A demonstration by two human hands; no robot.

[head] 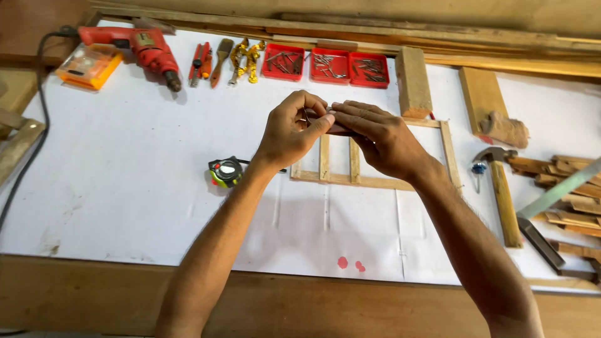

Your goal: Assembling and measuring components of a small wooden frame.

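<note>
Hands meet above the small wooden frame (370, 156) lying flat on the white-papered tabletop (125, 188): the left hand (291, 131) pinches its thumb and forefinger shut on one end of a short dark strip (338, 128), apparently wood, while the right hand (382, 141) lies over the strip's other end with its fingers extended and pressed down along it. The strip is held directly above the frame's upper left corner, its long axis running roughly left to right, parallel to the frame's top and bottom rails and crosswise to the two upright slats (339, 159) inside the frame. Most of the strip is hidden under the right hand's fingers, so which end points where, and whether it touches the frame, cannot be told. Both hands sit equally close to the strip, one at each end; the left comes in from the frame's left side, the right from its lower right. A green and black tape measure (225, 172) rests just left of the frame, a hammer (501, 188) well to its right, and a wood block (413, 81) stands just beyond its far rail. Farther back from the frame, three red trays (325, 65) of nails sit in a row, with a red drill (147, 50) far off to the left.
</note>
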